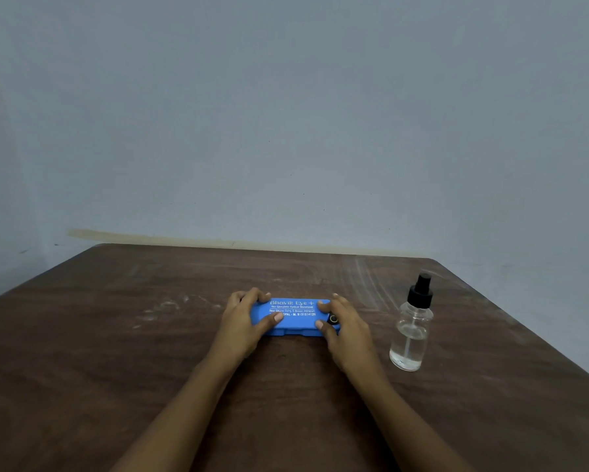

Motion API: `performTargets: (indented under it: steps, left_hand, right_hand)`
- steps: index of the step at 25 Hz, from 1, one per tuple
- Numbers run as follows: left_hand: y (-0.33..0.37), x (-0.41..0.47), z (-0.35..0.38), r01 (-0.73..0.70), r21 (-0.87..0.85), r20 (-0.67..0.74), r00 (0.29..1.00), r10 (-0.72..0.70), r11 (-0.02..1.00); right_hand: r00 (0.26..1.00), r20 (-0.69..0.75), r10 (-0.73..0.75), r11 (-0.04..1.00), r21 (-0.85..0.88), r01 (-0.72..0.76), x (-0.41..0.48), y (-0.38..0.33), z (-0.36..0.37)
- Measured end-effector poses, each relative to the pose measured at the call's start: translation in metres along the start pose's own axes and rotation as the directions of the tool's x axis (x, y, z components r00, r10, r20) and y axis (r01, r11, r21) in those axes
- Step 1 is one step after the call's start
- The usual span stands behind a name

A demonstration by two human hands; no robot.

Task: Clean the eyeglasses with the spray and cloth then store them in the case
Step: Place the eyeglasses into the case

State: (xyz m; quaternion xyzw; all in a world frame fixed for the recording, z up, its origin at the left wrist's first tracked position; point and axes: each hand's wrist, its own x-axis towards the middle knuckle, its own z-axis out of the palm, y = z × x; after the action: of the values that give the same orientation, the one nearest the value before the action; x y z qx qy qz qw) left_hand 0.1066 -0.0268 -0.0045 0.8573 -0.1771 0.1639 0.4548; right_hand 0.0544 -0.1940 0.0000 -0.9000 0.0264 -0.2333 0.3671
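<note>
A blue eyeglass case (295, 318) with white lettering on its lid lies closed on the brown table (116, 352), near the middle. My left hand (243, 321) grips its left end, thumb on the lid and fingers curled over the far edge. My right hand (342, 330) holds the right end, with a dark ring on one finger. A clear spray bottle (411, 330) with a black pump top stands upright to the right of the case, apart from my right hand. No eyeglasses or cloth are visible.
The table's far edge runs along a plain grey-blue wall (286, 131). The table's right edge slants down past the bottle. Pale scuff marks show on the wood left of the case.
</note>
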Motion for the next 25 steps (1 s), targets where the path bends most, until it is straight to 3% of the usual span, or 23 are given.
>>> performTargets:
  steps: [6,10,17,25]
  left_hand:
    - [0.002,-0.002,0.004,0.018,0.025,-0.064,0.998,-0.016,1.000]
    - [0.008,-0.010,0.005,0.164,0.028,-0.156,0.975,-0.158,0.986]
    - [0.017,-0.022,-0.003,0.253,0.022,-0.111,0.962,-0.249,0.967]
    - [0.035,-0.047,-0.011,0.257,0.011,-0.082,0.963,-0.255,0.966]
  right_hand:
    - [1.000,0.018,0.006,0.999,-0.044,-0.005,-0.001,-0.003,0.001]
    - [0.995,-0.060,0.077,0.996,-0.045,-0.080,-0.006,-0.006,0.000]
    - [0.992,-0.106,0.065,0.998,0.022,-0.063,-0.020,-0.006,-0.008]
    - [0.991,-0.123,0.057,0.997,0.058,-0.050,-0.048,-0.010,-0.022]
